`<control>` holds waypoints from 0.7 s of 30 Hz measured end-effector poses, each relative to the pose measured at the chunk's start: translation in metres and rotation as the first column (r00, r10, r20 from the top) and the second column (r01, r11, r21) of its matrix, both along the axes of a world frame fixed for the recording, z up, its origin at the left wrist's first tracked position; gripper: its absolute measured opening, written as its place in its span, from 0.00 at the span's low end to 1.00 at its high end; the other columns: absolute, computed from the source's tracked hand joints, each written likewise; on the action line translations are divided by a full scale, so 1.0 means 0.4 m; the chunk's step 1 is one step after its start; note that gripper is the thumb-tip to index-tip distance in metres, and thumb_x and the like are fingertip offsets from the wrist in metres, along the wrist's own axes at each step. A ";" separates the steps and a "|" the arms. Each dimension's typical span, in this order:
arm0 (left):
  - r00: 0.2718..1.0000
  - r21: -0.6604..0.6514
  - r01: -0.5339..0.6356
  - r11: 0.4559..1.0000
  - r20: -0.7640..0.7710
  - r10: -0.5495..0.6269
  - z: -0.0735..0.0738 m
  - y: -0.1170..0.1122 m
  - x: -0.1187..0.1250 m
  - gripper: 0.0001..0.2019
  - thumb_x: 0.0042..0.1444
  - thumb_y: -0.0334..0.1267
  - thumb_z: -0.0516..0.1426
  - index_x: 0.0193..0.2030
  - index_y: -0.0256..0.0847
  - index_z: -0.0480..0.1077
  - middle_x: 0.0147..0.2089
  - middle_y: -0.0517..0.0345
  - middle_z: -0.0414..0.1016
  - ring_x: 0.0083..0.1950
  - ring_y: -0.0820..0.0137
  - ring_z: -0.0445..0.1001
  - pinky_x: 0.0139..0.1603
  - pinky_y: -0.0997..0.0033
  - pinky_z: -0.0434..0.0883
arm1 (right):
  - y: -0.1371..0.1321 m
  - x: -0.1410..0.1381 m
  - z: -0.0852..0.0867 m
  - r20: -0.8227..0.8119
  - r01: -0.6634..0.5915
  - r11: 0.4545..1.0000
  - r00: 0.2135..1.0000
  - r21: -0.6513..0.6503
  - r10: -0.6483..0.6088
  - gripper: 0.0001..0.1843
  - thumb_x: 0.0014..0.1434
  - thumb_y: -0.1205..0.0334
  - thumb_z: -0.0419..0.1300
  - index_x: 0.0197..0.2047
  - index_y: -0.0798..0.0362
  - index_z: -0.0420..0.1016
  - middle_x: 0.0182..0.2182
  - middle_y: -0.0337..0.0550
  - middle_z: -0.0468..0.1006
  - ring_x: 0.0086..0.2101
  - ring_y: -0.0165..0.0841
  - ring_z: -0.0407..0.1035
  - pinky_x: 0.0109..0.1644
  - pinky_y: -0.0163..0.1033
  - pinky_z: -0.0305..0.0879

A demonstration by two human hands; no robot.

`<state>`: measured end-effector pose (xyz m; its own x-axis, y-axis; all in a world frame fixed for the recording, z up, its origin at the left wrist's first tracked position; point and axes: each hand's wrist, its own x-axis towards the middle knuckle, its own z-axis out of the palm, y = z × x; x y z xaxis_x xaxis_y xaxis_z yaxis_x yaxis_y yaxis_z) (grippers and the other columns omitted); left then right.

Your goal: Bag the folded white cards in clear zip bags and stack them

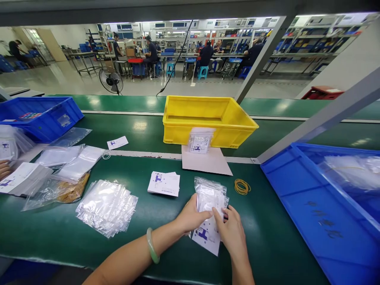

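Note:
Just right of the cards, a small pile of clear plastic bags (209, 192) lies on the green bench, under both hands. A white card with purple print (204, 234) sticks out from its near end; whether it is partly inside a bag I cannot tell. My left hand (192, 215) grips the bags' left side, thumb across the top, fingers partly hidden. At the right side my right hand (233, 229) pinches the card and bag edge, its fingertips close to the left thumb. A stack of printed cards (164, 183) and a fanned heap of empty clear bags (107, 206) lie to the left.
Beyond stands a yellow bin (208, 132), with filled bags (200, 140) leaning on it above a cardboard sheet (204, 161). Rubber bands (242, 187) lie at right, by a blue bin (314, 213). Another person's hand (4, 169) shows at far left, near another blue bin (56, 118).

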<state>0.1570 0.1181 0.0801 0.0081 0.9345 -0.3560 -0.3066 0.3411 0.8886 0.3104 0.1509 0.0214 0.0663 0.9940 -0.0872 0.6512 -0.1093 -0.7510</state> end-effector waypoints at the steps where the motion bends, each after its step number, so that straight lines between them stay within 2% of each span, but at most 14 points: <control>1: 1.000 -0.006 -0.023 1.000 0.008 0.023 -0.006 0.000 -0.004 0.23 0.51 0.28 0.63 0.54 0.35 0.65 0.55 0.43 0.74 0.56 0.57 0.74 0.56 0.57 0.71 | -0.002 -0.003 0.004 -0.014 -0.002 1.000 1.000 -0.013 0.002 0.34 0.52 0.35 0.58 0.47 0.58 0.76 0.61 0.67 0.66 0.44 0.55 0.74 0.45 0.55 0.70; 3: 0.998 -0.033 -0.059 0.998 0.017 0.060 -0.022 -0.005 -0.014 0.23 0.50 0.30 0.64 0.53 0.34 0.65 0.54 0.41 0.75 0.54 0.55 0.75 0.55 0.55 0.71 | -0.008 -0.006 0.008 -0.049 0.002 0.999 0.999 -0.040 -0.004 0.37 0.52 0.36 0.60 0.54 0.58 0.72 0.58 0.65 0.70 0.37 0.48 0.76 0.35 0.49 0.71; 6: 0.998 -0.073 -0.057 0.996 0.026 0.059 -0.048 -0.018 -0.028 0.22 0.46 0.31 0.66 0.49 0.33 0.69 0.51 0.42 0.77 0.52 0.53 0.76 0.54 0.52 0.71 | -0.021 -0.008 0.005 -0.128 -0.003 0.997 0.992 -0.073 -0.007 0.48 0.51 0.38 0.63 0.66 0.59 0.60 0.47 0.56 0.79 0.31 0.42 0.76 0.30 0.43 0.71; 8: 0.999 -0.083 -0.019 0.996 0.040 0.022 -0.059 -0.028 -0.032 0.20 0.44 0.32 0.66 0.46 0.32 0.73 0.45 0.44 0.79 0.47 0.53 0.78 0.51 0.51 0.72 | -0.030 -0.011 0.002 -0.193 -0.020 0.996 0.981 -0.087 0.002 0.52 0.51 0.39 0.64 0.69 0.62 0.55 0.40 0.52 0.82 0.28 0.42 0.76 0.28 0.43 0.71; 11: 0.998 -0.053 0.026 0.998 0.051 -0.023 -0.057 -0.043 -0.034 0.16 0.45 0.34 0.65 0.43 0.30 0.76 0.38 0.48 0.80 0.41 0.55 0.78 0.47 0.51 0.74 | -0.045 -0.016 0.009 -0.294 -0.056 0.994 0.955 -0.096 0.026 0.48 0.53 0.39 0.63 0.67 0.61 0.59 0.38 0.51 0.83 0.29 0.44 0.78 0.27 0.43 0.74; 13: 0.999 0.003 0.024 1.000 0.035 -0.025 -0.038 -0.056 -0.037 0.15 0.48 0.35 0.63 0.43 0.30 0.76 0.37 0.49 0.79 0.41 0.56 0.77 0.48 0.53 0.73 | -0.061 -0.015 0.026 -0.368 -0.073 0.995 0.929 -0.068 0.043 0.40 0.56 0.39 0.62 0.63 0.58 0.65 0.43 0.51 0.82 0.36 0.45 0.79 0.33 0.43 0.77; 16: 1.000 0.144 0.023 0.989 -0.011 -0.022 0.016 -0.084 -0.049 0.12 0.52 0.35 0.62 0.43 0.34 0.77 0.44 0.51 0.77 0.48 0.59 0.75 0.54 0.59 0.70 | -0.094 -0.005 0.055 -0.492 -0.018 0.997 0.869 0.081 0.056 0.29 0.58 0.45 0.63 0.57 0.52 0.70 0.49 0.50 0.80 0.48 0.45 0.76 0.46 0.42 0.76; 19: 0.983 0.398 0.114 0.910 -0.177 -0.046 0.068 -0.119 -0.075 0.09 0.56 0.34 0.60 0.44 0.38 0.77 0.48 0.51 0.76 0.52 0.61 0.72 0.57 0.62 0.68 | -0.129 0.006 0.062 -0.550 -0.033 0.977 0.822 0.211 0.146 0.25 0.57 0.51 0.67 0.55 0.49 0.70 0.50 0.48 0.80 0.49 0.45 0.75 0.49 0.42 0.74; 21: 0.944 0.480 0.211 0.851 -0.327 -0.050 0.077 -0.142 -0.097 0.09 0.58 0.34 0.58 0.45 0.38 0.77 0.47 0.49 0.76 0.50 0.61 0.73 0.54 0.62 0.69 | -0.152 0.002 0.048 -0.544 -0.115 0.969 0.810 0.217 0.218 0.28 0.56 0.50 0.68 0.57 0.47 0.68 0.50 0.49 0.80 0.48 0.45 0.76 0.50 0.44 0.75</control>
<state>0.1182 0.0614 0.1107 0.1148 0.9810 0.1562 0.0085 -0.1582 0.9874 0.3110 0.0900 0.0407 -0.1108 0.9879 0.1089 0.1082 0.1209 -0.9868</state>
